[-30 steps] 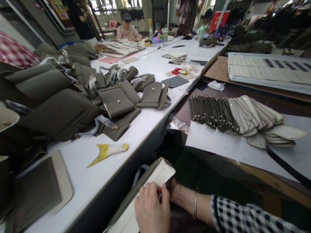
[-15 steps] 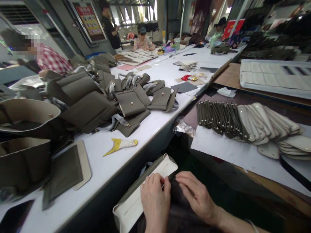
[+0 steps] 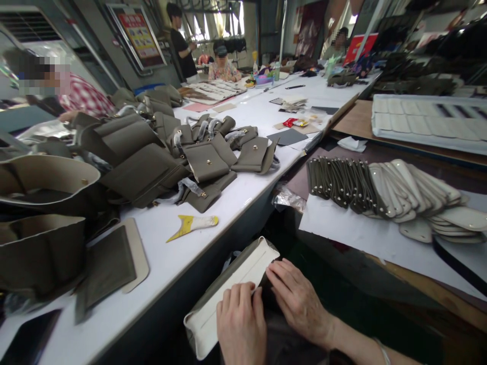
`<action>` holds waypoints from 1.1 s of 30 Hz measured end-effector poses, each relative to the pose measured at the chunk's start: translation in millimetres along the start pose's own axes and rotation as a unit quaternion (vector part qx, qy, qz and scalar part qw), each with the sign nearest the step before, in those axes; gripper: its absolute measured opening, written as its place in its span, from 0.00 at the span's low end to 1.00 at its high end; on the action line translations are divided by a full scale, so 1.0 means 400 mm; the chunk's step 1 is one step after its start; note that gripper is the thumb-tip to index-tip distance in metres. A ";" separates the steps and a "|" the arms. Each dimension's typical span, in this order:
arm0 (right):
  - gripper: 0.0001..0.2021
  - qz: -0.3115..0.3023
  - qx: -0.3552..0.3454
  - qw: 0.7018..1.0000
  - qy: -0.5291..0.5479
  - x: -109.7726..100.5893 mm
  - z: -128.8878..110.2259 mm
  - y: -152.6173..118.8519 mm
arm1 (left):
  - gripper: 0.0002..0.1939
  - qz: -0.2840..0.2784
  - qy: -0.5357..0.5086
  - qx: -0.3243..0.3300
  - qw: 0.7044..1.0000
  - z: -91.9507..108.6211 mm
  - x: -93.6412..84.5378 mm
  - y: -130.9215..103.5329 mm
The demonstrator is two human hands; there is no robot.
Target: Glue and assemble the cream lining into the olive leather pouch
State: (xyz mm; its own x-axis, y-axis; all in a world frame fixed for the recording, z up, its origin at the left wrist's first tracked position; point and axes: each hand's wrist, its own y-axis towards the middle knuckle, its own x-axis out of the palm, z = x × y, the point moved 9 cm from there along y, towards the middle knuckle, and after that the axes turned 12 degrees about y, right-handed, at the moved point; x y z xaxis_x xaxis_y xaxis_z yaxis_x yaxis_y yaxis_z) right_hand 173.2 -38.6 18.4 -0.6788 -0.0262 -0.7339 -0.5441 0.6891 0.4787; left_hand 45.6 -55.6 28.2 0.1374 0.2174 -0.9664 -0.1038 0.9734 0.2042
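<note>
While gripping the bag midway along its right edge with the left hand, touching nearer its far end with the right hand, closure unclear, on a long axis slanting away rightward beside the table.

Both hands on pale panel; yellow-white tool on table.

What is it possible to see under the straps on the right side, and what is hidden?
The straps lie over a white sheet, which shows in front of them; a purplish surface shows behind. What is directly beneath them is covered, so I cannot tell.
</note>
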 end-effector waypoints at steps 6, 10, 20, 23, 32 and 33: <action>0.22 0.031 0.013 0.998 0.050 0.013 -0.027 -0.005 | 0.05 0.002 -0.015 -0.037 0.999 -0.042 -0.003 -0.028; 0.23 0.040 0.023 0.996 0.070 0.032 -0.043 -0.015 | 0.06 0.003 0.007 -0.061 0.998 -0.045 -0.007 -0.029; 0.24 0.041 0.007 0.994 0.103 0.074 -0.128 -0.014 | 0.06 0.011 0.041 -0.064 0.997 -0.074 -0.039 -0.052; 0.24 0.031 -0.004 0.994 0.102 0.085 -0.158 -0.009 | 0.05 0.023 0.048 -0.068 0.996 -0.096 -0.055 -0.071; 0.25 -0.009 -0.036 0.993 0.108 0.133 -0.224 -0.013 | 0.03 0.114 0.049 -0.132 0.983 -0.159 -0.094 -0.137; 0.26 -0.012 -0.039 0.994 0.106 0.138 -0.230 -0.014 | 0.03 0.141 0.042 -0.140 0.979 -0.170 -0.095 -0.153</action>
State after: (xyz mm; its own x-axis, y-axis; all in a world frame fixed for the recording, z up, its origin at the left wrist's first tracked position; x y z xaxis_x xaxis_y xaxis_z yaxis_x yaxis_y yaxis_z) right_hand 93.5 -110.8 19.6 -0.7493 -0.1987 -0.6318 -0.5921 0.6283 0.5046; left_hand -20.1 -128.2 41.8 -0.0151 0.4564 -0.8896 -0.3935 0.8152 0.4250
